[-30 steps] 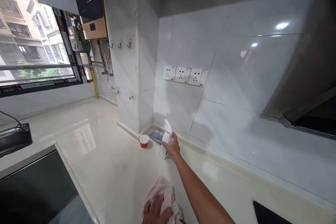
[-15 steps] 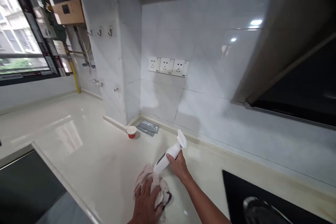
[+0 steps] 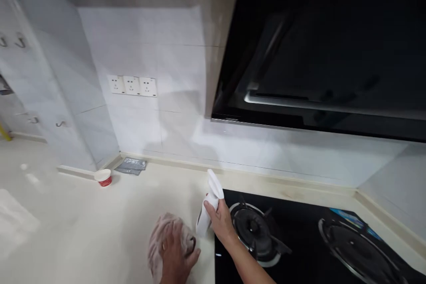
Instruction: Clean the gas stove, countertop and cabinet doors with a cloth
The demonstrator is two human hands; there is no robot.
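Evidently for a secure grip, the right hand (image 3: 221, 222) wraps its fingers around the white spray bottle (image 3: 202, 222), tilted with its head up, just beside the stove (image 3: 296, 217). The left hand (image 3: 175, 256) lies palm-down, fingers spread, apparently steadying the bunched cloth (image 3: 156, 237) on the glossy counter (image 3: 106, 230). Behind, a tiled wall (image 3: 282, 146) rises beneath a black range hood (image 3: 333, 62).

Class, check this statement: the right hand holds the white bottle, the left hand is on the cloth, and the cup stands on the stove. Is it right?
Not quite: the cup stands on the counter, not on the stove, as the head view shows. The right hand does hold the white bottle, and the left hand is on the cloth.
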